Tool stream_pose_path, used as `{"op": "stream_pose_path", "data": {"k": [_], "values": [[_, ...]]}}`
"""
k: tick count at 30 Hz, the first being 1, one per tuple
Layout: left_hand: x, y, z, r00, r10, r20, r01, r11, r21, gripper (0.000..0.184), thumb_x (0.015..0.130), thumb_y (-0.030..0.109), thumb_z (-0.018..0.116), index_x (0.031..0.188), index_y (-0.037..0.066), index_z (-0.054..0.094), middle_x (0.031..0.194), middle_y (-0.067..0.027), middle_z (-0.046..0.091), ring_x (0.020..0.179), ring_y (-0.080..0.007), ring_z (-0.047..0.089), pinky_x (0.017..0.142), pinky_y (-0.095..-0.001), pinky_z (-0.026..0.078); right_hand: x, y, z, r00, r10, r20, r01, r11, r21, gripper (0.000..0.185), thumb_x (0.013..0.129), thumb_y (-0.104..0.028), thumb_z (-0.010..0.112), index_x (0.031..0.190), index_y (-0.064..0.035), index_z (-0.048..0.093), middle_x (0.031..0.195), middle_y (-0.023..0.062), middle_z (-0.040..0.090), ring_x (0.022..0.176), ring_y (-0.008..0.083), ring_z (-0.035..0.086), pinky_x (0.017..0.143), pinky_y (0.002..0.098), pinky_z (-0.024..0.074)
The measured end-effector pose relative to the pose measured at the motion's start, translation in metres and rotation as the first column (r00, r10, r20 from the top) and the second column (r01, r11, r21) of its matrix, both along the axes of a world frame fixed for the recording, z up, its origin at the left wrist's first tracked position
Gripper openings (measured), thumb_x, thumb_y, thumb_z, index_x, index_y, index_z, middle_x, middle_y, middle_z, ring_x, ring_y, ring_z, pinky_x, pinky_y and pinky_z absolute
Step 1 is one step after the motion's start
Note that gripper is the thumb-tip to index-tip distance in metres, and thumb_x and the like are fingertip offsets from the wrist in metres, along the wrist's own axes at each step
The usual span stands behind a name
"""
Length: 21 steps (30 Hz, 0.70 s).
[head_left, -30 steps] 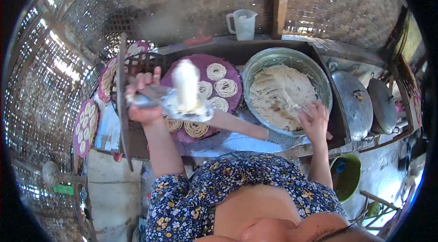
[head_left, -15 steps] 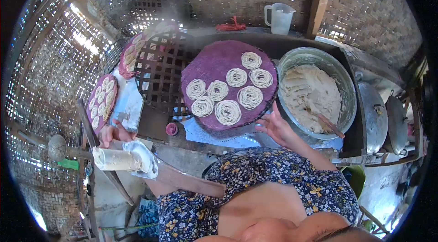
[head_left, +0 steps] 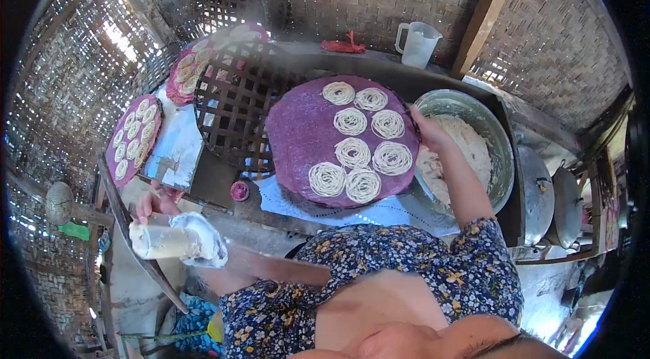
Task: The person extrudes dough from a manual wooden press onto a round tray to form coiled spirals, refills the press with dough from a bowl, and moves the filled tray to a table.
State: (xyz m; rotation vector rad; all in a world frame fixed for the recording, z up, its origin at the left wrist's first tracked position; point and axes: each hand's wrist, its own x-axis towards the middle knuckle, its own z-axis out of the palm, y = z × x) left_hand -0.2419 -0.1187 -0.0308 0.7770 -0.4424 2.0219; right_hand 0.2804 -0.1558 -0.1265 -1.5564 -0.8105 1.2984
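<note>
My right hand (head_left: 431,134) grips the right rim of a round purple cloth-covered tray (head_left: 296,139), its fingers partly hidden at the edge. Several pale noodle-like dough coils, such as one coil (head_left: 353,154), lie on the tray's right and lower parts. At the lower left, my left hand (head_left: 157,205) is closed on a dough press (head_left: 172,240), a pale cylinder with a flat wooden handle. White dough clings round the cylinder. The press is apart from the tray.
A metal basin (head_left: 502,183) of dough (head_left: 464,142) stands right of the tray. Left lie an open-weave basket (head_left: 237,105) and more coil-covered trays, including one (head_left: 135,136). Behind stand a plastic jug (head_left: 420,44) and a red bag (head_left: 344,43). A small pink container (head_left: 240,190) sits in front.
The purple tray has turned counterclockwise, carrying its coils round. My right hand has risen along its right rim, from near it to gripping it. My left hand still holds the press.
</note>
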Motion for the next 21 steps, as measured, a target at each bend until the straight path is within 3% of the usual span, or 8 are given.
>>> {"op": "stream_pose_path", "data": {"k": [4, 7, 10, 15, 16, 17, 18, 21], "values": [[-0.008, 0.021, -0.012, 0.975, -0.022, -0.222, 0.051, 0.991, 0.126, 0.036, 0.061, 0.036, 0.073, 0.094, 0.023, 0.063, 0.087, 0.0, 0.047, 0.09, -0.0208, 0.042, 0.105, -0.0542, 0.013, 0.011, 0.037, 0.015, 0.894, -0.013, 0.448, 0.085, 0.986, -0.142, 0.077, 0.082, -0.065, 0.036, 0.132, -0.0061, 0.036, 0.126, 0.0137, 0.046, 0.114, 0.0238, 0.045, 0.094, 0.0366, 0.0362], [0.01, 0.025, -0.007, 0.951, -0.018, -0.308, 0.038, 0.997, 0.061, 0.034, 0.062, 0.035, 0.072, 0.094, 0.025, 0.063, 0.087, 0.0007, 0.043, 0.09, -0.02, 0.042, 0.106, -0.0535, 0.012, -0.007, 0.051, 0.042, 0.333, 0.019, 0.943, 0.16, 0.984, -0.077, 0.074, 0.085, -0.061, 0.033, 0.134, -0.0051, 0.032, 0.133, 0.0177, 0.039, 0.123, 0.0287, 0.036, 0.101, 0.0358, 0.0291], [0.048, 0.048, -0.004, 0.954, -0.022, -0.298, 0.052, 0.994, 0.091, 0.037, 0.058, 0.039, 0.073, 0.09, 0.027, 0.061, 0.084, 0.0027, 0.046, 0.087, -0.0175, 0.045, 0.103, -0.0532, 0.022, -0.076, 0.029, 0.076, 0.899, 0.307, 0.313, -0.388, 0.889, 0.242, 0.075, 0.087, -0.06, 0.025, 0.134, -0.0021, 0.029, 0.125, 0.0151, 0.046, 0.117, 0.0271, 0.042, 0.097, 0.0406, 0.0332], [0.143, 0.076, 0.015, 0.867, -0.398, -0.298, 0.441, 0.893, 0.092, 0.042, 0.05, 0.033, 0.078, 0.084, 0.021, 0.056, 0.085, 0.0031, 0.049, 0.085, -0.0169, 0.048, 0.1, -0.0505, 0.028, -0.21, -0.038, 0.112, 0.158, 0.72, -0.676, -0.526, 0.64, 0.56, 0.104, 0.063, -0.084, 0.024, 0.134, -0.0087, 0.027, 0.117, 0.0242, 0.048, 0.072, 0.0252, 0.058, 0.061, 0.0343, 0.0479], [0.159, 0.077, 0.016, 0.813, -0.503, -0.293, 0.56, 0.813, 0.159, 0.042, 0.05, 0.031, 0.079, 0.082, 0.019, 0.054, 0.084, 0.0025, 0.049, 0.085, -0.0174, 0.048, 0.1, -0.0504, 0.028, -0.214, -0.039, 0.106, -0.081, 0.675, -0.734, -0.484, 0.617, 0.621, 0.105, 0.06, -0.085, 0.025, 0.134, -0.0107, 0.026, 0.116, 0.0279, 0.048, 0.056, 0.0241, 0.058, 0.047, 0.0315, 0.0482], [0.17, 0.078, 0.013, 0.773, -0.546, -0.324, 0.611, 0.778, 0.147, 0.045, 0.051, 0.031, 0.08, 0.087, 0.017, 0.056, 0.091, -0.0004, 0.051, 0.092, -0.0206, 0.049, 0.1, -0.0511, 0.029, -0.212, -0.043, 0.115, 0.218, 0.732, -0.645, -0.544, 0.64, 0.542, 0.104, 0.058, -0.086, 0.028, 0.134, -0.0139, 0.026, 0.106, 0.0315, 0.051, 0.037, 0.02, 0.047, 0.029, 0.027, 0.0375], [0.173, 0.079, 0.011, 0.729, -0.585, -0.354, 0.658, 0.741, 0.131, 0.048, 0.052, 0.031, 0.081, 0.092, 0.015, 0.058, 0.098, -0.0033, 0.053, 0.098, -0.0238, 0.049, 0.1, -0.0518, 0.029, -0.21, -0.047, 0.105, 0.011, 0.57, -0.822, -0.422, 0.748, 0.513, 0.097, 0.064, -0.081, 0.034, 0.132, -0.0115, 0.028, 0.096, 0.0298, 0.055, 0.037, 0.0177, 0.046, 0.031, 0.0256, 0.0384], [0.158, 0.069, 0.019, 0.543, -0.154, -0.826, 0.14, 0.986, -0.091, 0.066, 0.077, 0.024, 0.066, 0.133, 0.01, 0.035, 0.13, -0.0124, 0.042, 0.121, -0.0268, 0.038, 0.095, -0.039, 0.037, -0.171, -0.044, 0.115, 0.514, 0.648, -0.562, -0.39, 0.76, 0.52, 0.082, 0.075, -0.063, 0.049, 0.129, -0.0049, 0.031, 0.088, 0.021, 0.057, 0.036, 0.0097, 0.04, 0.031, 0.0191, 0.0319]]}}
